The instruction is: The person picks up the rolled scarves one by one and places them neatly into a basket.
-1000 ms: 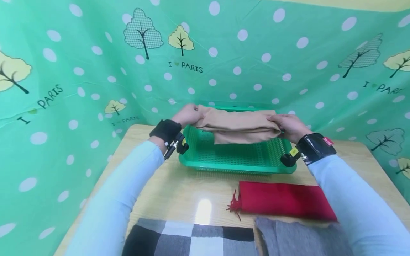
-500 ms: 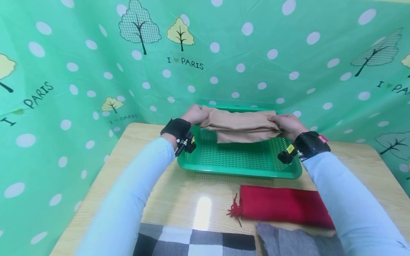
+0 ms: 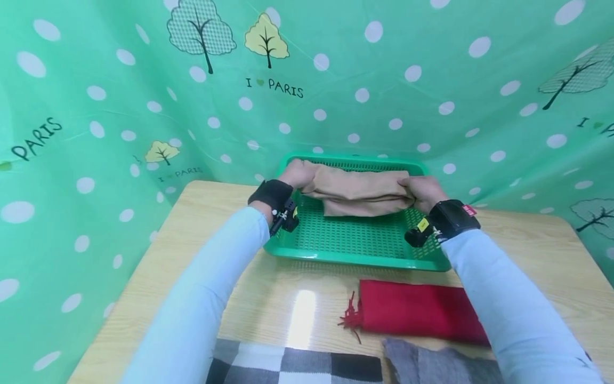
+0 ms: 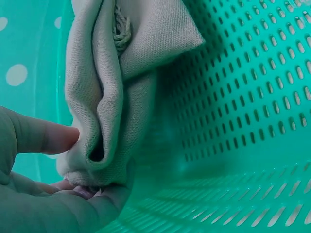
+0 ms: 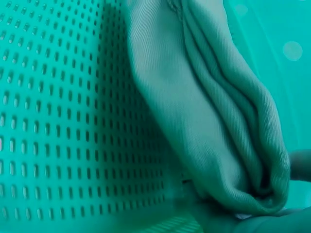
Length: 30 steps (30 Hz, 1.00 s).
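Note:
A folded beige scarf is stretched between both hands over the back half of a green plastic basket. My left hand grips its left end, thumb on one side and fingers curled beneath, as the left wrist view shows. A bit of fringe pokes out from the folds there. At the opposite end, my right hand pinches the scarf with the thumb on top. The lower layer of the scarf hangs down inside the basket walls, close over the perforated floor.
In front of the basket lies a folded red scarf with fringe at its left end. Nearer still are a black-and-white checked cloth and a grey cloth on the wooden table. A green dotted curtain hangs behind.
The scarf has lowered slightly into the basket, held by both hands throughout. My left hand has shifted a little to the right, and the head view has tilted slightly down.

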### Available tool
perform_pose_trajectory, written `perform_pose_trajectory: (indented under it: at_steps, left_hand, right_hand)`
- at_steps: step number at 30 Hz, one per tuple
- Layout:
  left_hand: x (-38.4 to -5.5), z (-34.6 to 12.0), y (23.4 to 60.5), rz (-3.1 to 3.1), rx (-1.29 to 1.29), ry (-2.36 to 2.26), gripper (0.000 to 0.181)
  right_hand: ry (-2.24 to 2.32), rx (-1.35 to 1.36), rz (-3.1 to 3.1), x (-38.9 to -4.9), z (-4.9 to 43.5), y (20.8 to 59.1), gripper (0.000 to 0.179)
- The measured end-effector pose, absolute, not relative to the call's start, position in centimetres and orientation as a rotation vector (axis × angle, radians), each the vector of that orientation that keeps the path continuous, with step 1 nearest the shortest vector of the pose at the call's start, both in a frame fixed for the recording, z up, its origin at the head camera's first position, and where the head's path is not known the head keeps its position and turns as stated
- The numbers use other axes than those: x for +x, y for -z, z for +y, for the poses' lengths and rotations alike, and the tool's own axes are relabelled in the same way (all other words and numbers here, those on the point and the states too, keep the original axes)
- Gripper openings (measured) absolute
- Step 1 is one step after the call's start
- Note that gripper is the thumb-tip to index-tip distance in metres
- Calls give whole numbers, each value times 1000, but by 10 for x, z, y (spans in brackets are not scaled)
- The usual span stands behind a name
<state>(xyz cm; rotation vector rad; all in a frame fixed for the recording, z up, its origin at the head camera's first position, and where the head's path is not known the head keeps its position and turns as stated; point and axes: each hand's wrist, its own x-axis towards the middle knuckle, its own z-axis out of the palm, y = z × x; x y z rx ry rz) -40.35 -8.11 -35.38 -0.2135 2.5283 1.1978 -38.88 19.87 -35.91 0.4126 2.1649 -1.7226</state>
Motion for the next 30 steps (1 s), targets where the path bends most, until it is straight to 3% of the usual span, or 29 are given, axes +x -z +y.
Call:
perform_pose_trajectory:
  at_steps: [8,15,22,30]
  left_hand:
    - [-403,-80,360,2504,-201,-1214,14]
    - [-411,-78,368,2549,-223,-977,17]
    - [-509,-92,487,2671,40,-415,30]
    - [-422,-72,385,2587,-134,-602,35]
  right_hand:
    - [1752,426,2099,-393,198,368,32]
    - [1728,442,2081,-398,197,377,22]
    - [1677,461,2080,-401,194,384,17]
    - [1663,444,2107,-400,193,391,23]
